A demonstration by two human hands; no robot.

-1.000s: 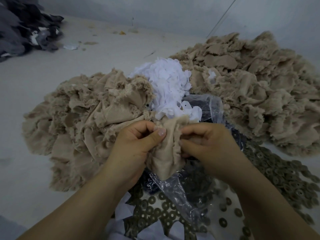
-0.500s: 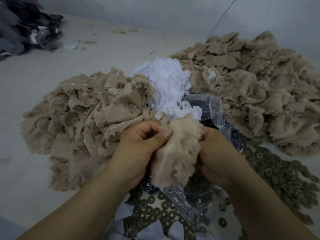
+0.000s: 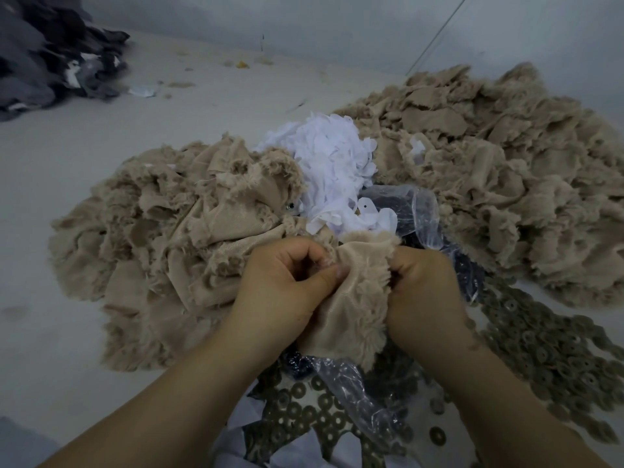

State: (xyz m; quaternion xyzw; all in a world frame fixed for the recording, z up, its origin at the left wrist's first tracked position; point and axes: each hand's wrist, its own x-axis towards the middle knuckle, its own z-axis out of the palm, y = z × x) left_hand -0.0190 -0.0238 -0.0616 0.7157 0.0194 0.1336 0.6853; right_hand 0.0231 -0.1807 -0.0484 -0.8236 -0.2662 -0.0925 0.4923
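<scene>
A small piece of tan fuzzy fabric (image 3: 354, 309) with frayed edges hangs between both hands at the centre of the view. My left hand (image 3: 283, 285) pinches its left edge between thumb and curled fingers. On the piece's right edge, my right hand (image 3: 425, 292) grips with its fingers folded behind the cloth and hidden. A clear plastic bag (image 3: 422, 214) holding small dark parts lies under and behind the hands.
Heaps of tan fabric pieces lie at left (image 3: 162, 238) and at right (image 3: 489, 170). A pile of white cut pieces (image 3: 331, 167) sits between them. Brown ring-shaped discs (image 3: 547, 346) spread at lower right. Dark clothing (image 3: 44, 52) is heaped at far left on the pale floor.
The tan piece has been turned and spread between the hands, its fuzzy side now showing. My right hand shifted from in front of the cloth to its right edge.
</scene>
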